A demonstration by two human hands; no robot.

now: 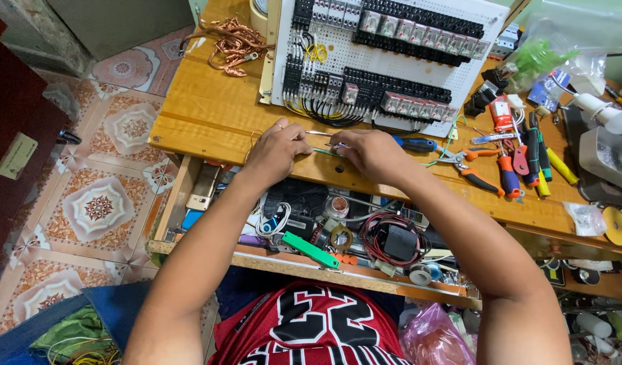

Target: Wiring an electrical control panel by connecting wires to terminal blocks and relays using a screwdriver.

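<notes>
a thin green wire (326,152) lies stretched across the near edge of the wooden workbench (203,115), its long axis running left to right, and it sits right between the two hands. the left hand (276,150) is curled shut, fingertips pinching the wire's left end against the wood. the right hand (368,153) is closed too, pinching the right end, with something small and pale at its fingertips that is too tiny to make out. both hands are equally on it, almost touching each other, so neither has any reach to cover. just beyond the right hand lies a blue-handled screwdriver (414,143), pointing left toward the fingers. farther back stands the white perforated control panel (392,54) packed with relays and black wiring. off to the right, orange-handled pliers (474,169) rest on the bench. nearer the person, an open drawer (189,196) is crammed with cable coils and tape rolls.
</notes>
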